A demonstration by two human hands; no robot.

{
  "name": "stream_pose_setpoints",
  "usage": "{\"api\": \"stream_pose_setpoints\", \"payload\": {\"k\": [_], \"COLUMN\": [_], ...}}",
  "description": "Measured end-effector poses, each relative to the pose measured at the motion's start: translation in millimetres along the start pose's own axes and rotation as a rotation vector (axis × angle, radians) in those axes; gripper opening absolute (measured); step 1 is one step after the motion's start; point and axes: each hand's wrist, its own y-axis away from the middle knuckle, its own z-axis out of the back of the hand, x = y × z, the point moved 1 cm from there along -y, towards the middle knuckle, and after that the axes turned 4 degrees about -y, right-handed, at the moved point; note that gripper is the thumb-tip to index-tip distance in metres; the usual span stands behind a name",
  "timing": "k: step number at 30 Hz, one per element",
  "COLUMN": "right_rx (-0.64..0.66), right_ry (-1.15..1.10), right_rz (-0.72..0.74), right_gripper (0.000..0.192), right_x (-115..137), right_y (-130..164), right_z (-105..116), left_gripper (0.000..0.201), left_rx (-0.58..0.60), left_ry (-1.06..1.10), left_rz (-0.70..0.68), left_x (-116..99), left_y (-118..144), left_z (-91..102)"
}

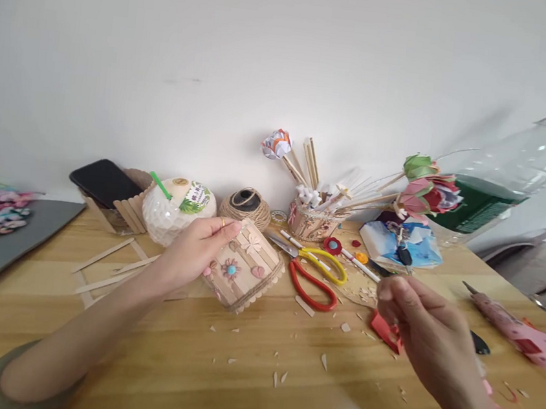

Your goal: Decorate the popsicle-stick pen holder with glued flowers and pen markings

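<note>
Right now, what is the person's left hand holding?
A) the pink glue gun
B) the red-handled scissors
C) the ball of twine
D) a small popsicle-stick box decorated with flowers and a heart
D: the left hand grips the popsicle-stick box, tilted above the wooden table, while the red-handled scissors, ball of twine and pink glue gun lie untouched.

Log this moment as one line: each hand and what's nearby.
left hand: holds stick box, tilted | right hand: fingers pinched, contents unclear | scissors: on table between hands
</note>
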Motion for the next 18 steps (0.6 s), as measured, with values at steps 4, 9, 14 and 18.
{"api": "stream_pose_setpoints", "payload": {"k": [4,9,14,18], "right_rx": [-0.167,-0.241,-0.302,-0.378], "right_ry": [0.266,0.680,0.810,0.639], "right_rz": [0.057,-0.004,-0.076,-0.012], "right_gripper": [0.032,0.025,0.018,0.018], "right_x": [-6.7,-39.5,-61.1,-69.7], "right_y": [-3.8,-10.6,-2.6,-1.3], "right_z": [55.5,137.8,189.0,213.5], "left_gripper": [0.033,0.058,0.053,0.043], "left_rx": [0.103,0.296,0.289,0.446], "left_ry": [-0.072,-0.115,-0.255,-0.208], "left_rz": [-0.036,-0.017,-0.066,-0.059], "left_x": [1.3,3.8,7.2,1.0], "left_y": [1.7,4.3,7.7,13.2], "left_z": [-1.9,-3.5,-14.6,-33.3]}}
